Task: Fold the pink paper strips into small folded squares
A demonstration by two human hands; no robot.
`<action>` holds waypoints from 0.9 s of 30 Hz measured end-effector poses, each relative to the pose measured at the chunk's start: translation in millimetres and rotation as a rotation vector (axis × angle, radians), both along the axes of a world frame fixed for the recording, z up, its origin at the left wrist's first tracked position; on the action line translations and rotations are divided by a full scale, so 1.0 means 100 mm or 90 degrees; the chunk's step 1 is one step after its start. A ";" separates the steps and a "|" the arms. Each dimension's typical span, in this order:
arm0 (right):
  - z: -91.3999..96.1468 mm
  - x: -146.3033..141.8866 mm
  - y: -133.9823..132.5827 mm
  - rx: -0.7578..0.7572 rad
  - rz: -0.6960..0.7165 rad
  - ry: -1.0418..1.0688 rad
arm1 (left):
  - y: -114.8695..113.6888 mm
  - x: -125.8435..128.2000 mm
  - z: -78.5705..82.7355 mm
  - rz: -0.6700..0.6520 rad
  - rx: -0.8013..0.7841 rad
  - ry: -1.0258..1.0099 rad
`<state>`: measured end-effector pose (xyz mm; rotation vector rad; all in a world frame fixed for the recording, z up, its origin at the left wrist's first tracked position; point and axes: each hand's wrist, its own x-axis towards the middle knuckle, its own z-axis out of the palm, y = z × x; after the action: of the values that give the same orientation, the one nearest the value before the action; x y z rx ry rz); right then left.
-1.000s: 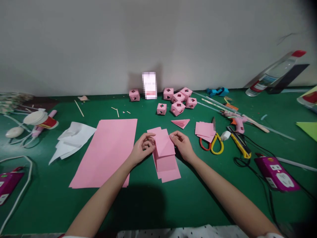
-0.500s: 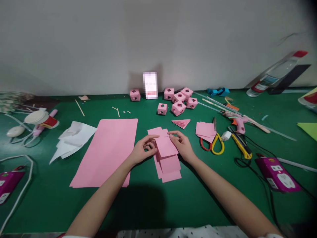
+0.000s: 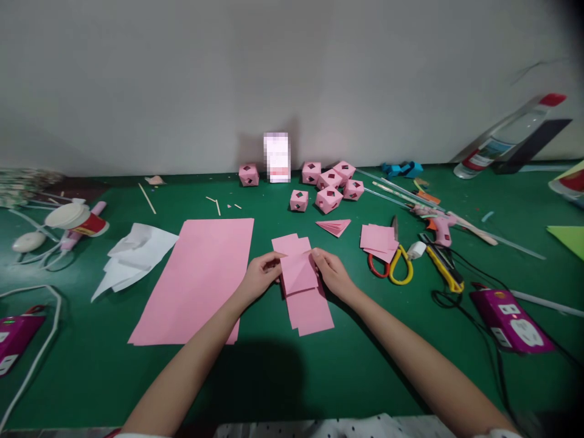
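Between my hands is a small square of pink paper (image 3: 298, 274), with a faint diagonal crease across it. My left hand (image 3: 263, 275) pinches its left edge near the top corner. At the upper right corner, my right hand (image 3: 333, 271) grips it between thumb and fingers. Below the square, several pink paper strips (image 3: 312, 313) lie overlapping on the green table (image 3: 264, 383). Just beyond my right hand is a small stack of folded pink triangles (image 3: 335, 227). Further right, a pile of pink paper squares (image 3: 378, 240) rests by the scissors (image 3: 401, 267).
Large pink sheets (image 3: 201, 274) and crumpled white paper (image 3: 132, 255) lie left. Pink paper cubes (image 3: 328, 198) with cut holes stand near the wall around a bright blurred screen (image 3: 277, 157). Rightward are a utility knife (image 3: 442, 264), pink glue gun (image 3: 441, 230), purple power strip (image 3: 511, 319) and leaning bottle (image 3: 502, 140).
The square has shifted slightly left and toward me, and now faces more squarely. My left fingers have closed on its edge, and my right hand has moved a little lower.
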<state>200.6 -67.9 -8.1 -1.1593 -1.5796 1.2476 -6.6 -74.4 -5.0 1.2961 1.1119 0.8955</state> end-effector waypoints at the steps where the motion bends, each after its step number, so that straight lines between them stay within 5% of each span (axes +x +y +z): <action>1: 0.00 0.00 0.00 0.000 -0.002 -0.003 | 0.00 0.00 0.00 0.005 0.002 0.000; 27: 0.00 0.02 -0.02 0.033 0.157 -0.030 | 0.02 -0.03 0.07 0.062 0.062 0.036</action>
<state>202.3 -69.9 -8.2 -0.9900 -1.8230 1.3350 -9.9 -72.5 2.4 1.3637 1.1964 1.0014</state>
